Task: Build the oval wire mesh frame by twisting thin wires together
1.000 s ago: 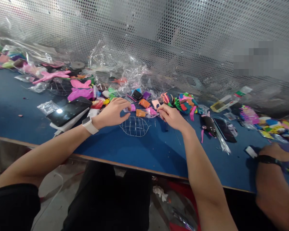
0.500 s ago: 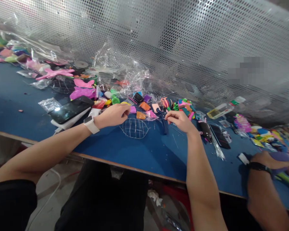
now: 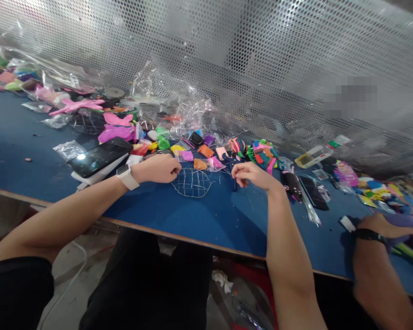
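Observation:
A fish-shaped frame of thin silver wire (image 3: 192, 183) lies on the blue tabletop between my hands. My left hand (image 3: 160, 168), with a white watch on its wrist, is closed in a fist at the frame's upper left end; whatever it may grip is hidden. To the right, my right hand (image 3: 253, 175) hovers low with curled fingers pressed together, and what is in them is too small to make out. Just behind its fingertips rests a dark-blue-handled tool (image 3: 231, 159), partly covered by the hand. A few fine wires lie around there.
Small bags of coloured clay (image 3: 205, 151) line the back, beside crumpled plastic. Left is a black phone (image 3: 99, 157) on a white box; right are another phone (image 3: 313, 193), a wire bundle (image 3: 309, 201) and a bottle (image 3: 318, 155). A co-worker's hand (image 3: 382, 227) works far right.
My left hand has moved down and slightly left, towards the wire frame's end. My right hand has dropped a little, its fingers lower over the tool's handles. The frame stays almost in place.

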`<state>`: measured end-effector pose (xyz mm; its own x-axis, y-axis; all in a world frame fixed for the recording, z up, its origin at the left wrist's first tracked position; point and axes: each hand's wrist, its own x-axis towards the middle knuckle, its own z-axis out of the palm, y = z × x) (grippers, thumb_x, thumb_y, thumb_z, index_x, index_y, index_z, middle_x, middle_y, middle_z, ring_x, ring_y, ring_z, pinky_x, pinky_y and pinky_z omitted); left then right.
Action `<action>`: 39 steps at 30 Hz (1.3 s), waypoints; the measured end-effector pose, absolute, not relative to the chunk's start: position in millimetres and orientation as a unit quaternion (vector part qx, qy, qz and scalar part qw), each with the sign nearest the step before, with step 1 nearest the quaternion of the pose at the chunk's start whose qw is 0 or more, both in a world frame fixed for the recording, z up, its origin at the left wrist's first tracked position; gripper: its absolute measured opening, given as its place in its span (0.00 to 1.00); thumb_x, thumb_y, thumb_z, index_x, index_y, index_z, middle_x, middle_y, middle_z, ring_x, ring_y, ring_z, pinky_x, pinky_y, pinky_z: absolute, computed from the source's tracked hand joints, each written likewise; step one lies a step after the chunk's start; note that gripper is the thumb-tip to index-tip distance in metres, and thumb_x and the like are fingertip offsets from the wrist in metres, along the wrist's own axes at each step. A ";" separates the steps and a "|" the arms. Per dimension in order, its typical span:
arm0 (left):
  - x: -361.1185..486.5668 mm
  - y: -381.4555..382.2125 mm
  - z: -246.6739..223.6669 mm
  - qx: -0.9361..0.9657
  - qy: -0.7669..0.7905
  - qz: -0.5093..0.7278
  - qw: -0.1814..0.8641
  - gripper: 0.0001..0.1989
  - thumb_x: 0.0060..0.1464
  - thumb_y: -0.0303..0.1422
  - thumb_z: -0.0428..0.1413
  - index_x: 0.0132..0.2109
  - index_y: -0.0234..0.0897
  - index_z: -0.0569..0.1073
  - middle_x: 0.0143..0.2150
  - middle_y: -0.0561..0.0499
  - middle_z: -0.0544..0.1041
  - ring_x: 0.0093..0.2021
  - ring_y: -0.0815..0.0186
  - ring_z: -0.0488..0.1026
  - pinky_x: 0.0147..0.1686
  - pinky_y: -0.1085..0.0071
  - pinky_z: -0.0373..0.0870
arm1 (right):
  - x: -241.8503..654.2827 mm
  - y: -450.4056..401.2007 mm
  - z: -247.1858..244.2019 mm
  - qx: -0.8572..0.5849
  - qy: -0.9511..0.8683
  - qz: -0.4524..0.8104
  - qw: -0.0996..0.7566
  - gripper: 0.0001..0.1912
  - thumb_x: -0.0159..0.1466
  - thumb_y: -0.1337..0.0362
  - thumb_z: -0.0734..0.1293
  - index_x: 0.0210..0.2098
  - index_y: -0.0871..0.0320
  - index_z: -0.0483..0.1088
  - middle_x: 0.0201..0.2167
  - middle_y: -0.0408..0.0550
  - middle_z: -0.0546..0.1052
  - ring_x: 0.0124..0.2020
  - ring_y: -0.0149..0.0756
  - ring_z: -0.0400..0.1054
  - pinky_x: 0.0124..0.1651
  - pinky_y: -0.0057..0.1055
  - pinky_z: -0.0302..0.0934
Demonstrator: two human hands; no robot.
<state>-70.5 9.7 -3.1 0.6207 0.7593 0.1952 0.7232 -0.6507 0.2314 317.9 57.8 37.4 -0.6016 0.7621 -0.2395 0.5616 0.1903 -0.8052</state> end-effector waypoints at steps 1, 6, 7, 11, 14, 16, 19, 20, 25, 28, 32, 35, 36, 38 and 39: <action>-71.0 10.3 -2.9 0.899 0.408 0.139 0.071 0.12 0.55 0.25 0.53 0.26 0.40 0.75 0.27 0.50 0.79 0.23 0.68 0.69 0.26 0.65 0.56 | 314.8 56.7 36.9 -0.428 -0.762 0.476 0.097 0.06 0.61 0.58 0.69 0.33 0.54 0.75 0.18 0.43 0.78 0.19 0.34 0.66 0.26 0.33 0.60; -72.9 13.7 -2.4 0.902 0.399 0.135 0.092 0.11 0.56 0.25 0.54 0.28 0.40 0.76 0.28 0.51 0.80 0.26 0.67 0.70 0.31 0.67 0.60 | 298.9 49.6 34.6 -0.404 -0.757 0.512 0.044 0.05 0.63 0.60 0.70 0.35 0.55 0.76 0.20 0.44 0.81 0.19 0.33 0.68 0.26 0.32 0.60; -73.0 14.4 -2.5 0.902 0.398 0.136 0.097 0.11 0.56 0.25 0.54 0.28 0.40 0.75 0.28 0.51 0.79 0.26 0.67 0.70 0.31 0.67 0.61 | 295.6 48.0 33.8 -0.399 -0.755 0.519 0.035 0.05 0.63 0.60 0.70 0.35 0.55 0.75 0.20 0.44 0.81 0.19 0.33 0.68 0.26 0.31 0.60; -73.9 17.9 -2.4 0.900 0.393 0.133 0.130 0.11 0.58 0.25 0.53 0.29 0.40 0.74 0.28 0.52 0.79 0.27 0.67 0.71 0.32 0.67 0.62 | 281.9 42.2 28.5 -0.381 -0.758 0.530 0.015 0.06 0.67 0.60 0.70 0.39 0.55 0.74 0.22 0.43 0.81 0.19 0.31 0.67 0.25 0.30 0.59; -76.3 21.7 -1.2 0.899 0.387 0.125 0.165 0.12 0.60 0.26 0.52 0.31 0.40 0.77 0.30 0.52 0.82 0.29 0.68 0.75 0.34 0.69 0.65 | 273.4 39.7 22.7 -0.362 -0.777 0.514 0.039 0.07 0.68 0.58 0.70 0.41 0.55 0.74 0.23 0.42 0.81 0.19 0.31 0.67 0.27 0.30 0.61; -78.5 24.3 0.6 0.897 0.381 0.119 0.192 0.14 0.61 0.26 0.51 0.34 0.40 0.80 0.31 0.53 0.83 0.30 0.68 0.78 0.35 0.70 0.68 | 269.0 39.2 18.5 -0.354 -0.790 0.496 0.062 0.07 0.70 0.58 0.69 0.42 0.55 0.74 0.24 0.41 0.81 0.20 0.31 0.68 0.28 0.31 0.63; -81.5 27.4 4.2 0.896 0.365 0.116 0.224 0.15 0.62 0.27 0.51 0.38 0.41 0.83 0.35 0.54 0.86 0.33 0.69 0.80 0.38 0.72 0.72 | 263.9 39.1 12.5 -0.355 -0.803 0.469 0.096 0.07 0.71 0.59 0.68 0.43 0.55 0.75 0.25 0.41 0.80 0.22 0.31 0.68 0.30 0.32 0.63; -82.3 28.1 5.4 0.897 0.353 0.122 0.234 0.14 0.63 0.27 0.52 0.38 0.41 0.84 0.36 0.53 0.87 0.34 0.69 0.81 0.39 0.72 0.72 | 262.3 39.0 10.7 -0.357 -0.805 0.461 0.106 0.07 0.71 0.59 0.67 0.43 0.55 0.75 0.25 0.41 0.79 0.22 0.31 0.68 0.30 0.32 0.63; -84.1 29.0 8.6 0.904 0.284 0.170 0.271 0.11 0.68 0.36 0.57 0.40 0.40 0.83 0.38 0.50 0.86 0.36 0.68 0.80 0.40 0.71 0.73 | 254.9 37.7 2.2 -0.358 -0.818 0.423 0.150 0.09 0.73 0.60 0.65 0.45 0.55 0.76 0.28 0.42 0.79 0.27 0.34 0.71 0.34 0.34 0.65; -84.4 28.8 8.6 0.903 0.284 0.156 0.283 0.10 0.68 0.37 0.59 0.40 0.40 0.83 0.39 0.50 0.86 0.36 0.68 0.79 0.41 0.71 0.72 | 252.1 37.2 -2.6 -0.360 -0.829 0.394 0.166 0.09 0.74 0.60 0.65 0.45 0.54 0.77 0.30 0.44 0.81 0.31 0.37 0.75 0.39 0.37 0.68; -86.1 30.1 9.0 0.895 0.292 0.101 0.323 0.12 0.71 0.37 0.58 0.42 0.38 0.82 0.38 0.50 0.86 0.36 0.69 0.79 0.40 0.73 0.70 | 250.8 36.6 -6.0 -0.369 -0.852 0.318 0.190 0.10 0.77 0.59 0.66 0.46 0.53 0.80 0.32 0.45 0.83 0.31 0.39 0.76 0.40 0.38 0.68; -88.4 32.7 8.3 0.891 0.294 0.101 0.331 0.12 0.72 0.37 0.57 0.42 0.38 0.83 0.38 0.50 0.86 0.35 0.69 0.79 0.40 0.73 0.70 | 249.5 35.8 -5.0 -0.364 -0.872 0.254 0.209 0.11 0.78 0.60 0.65 0.47 0.52 0.81 0.39 0.48 0.85 0.37 0.42 0.78 0.45 0.41 0.70; -89.0 33.6 7.6 0.892 0.291 0.106 0.331 0.11 0.72 0.36 0.57 0.43 0.38 0.83 0.39 0.50 0.87 0.36 0.69 0.80 0.41 0.74 0.71 | 248.8 35.6 -4.4 -0.356 -0.879 0.237 0.210 0.11 0.78 0.61 0.65 0.47 0.52 0.81 0.43 0.49 0.86 0.41 0.44 0.79 0.49 0.43 0.71; -90.0 35.2 5.6 0.895 0.280 0.111 0.330 0.11 0.71 0.36 0.58 0.45 0.38 0.84 0.42 0.49 0.88 0.39 0.69 0.81 0.44 0.74 0.71 | 247.4 35.4 -3.6 -0.337 -0.893 0.217 0.204 0.11 0.78 0.62 0.64 0.47 0.52 0.80 0.46 0.51 0.86 0.46 0.46 0.79 0.54 0.45 0.71; -90.3 35.7 4.6 0.896 0.276 0.113 0.330 0.11 0.71 0.36 0.58 0.45 0.38 0.85 0.43 0.49 0.88 0.40 0.68 0.81 0.44 0.74 0.72 | 246.8 35.4 -3.7 -0.330 -0.898 0.212 0.199 0.11 0.79 0.62 0.64 0.47 0.52 0.80 0.47 0.51 0.85 0.47 0.46 0.80 0.55 0.46 0.72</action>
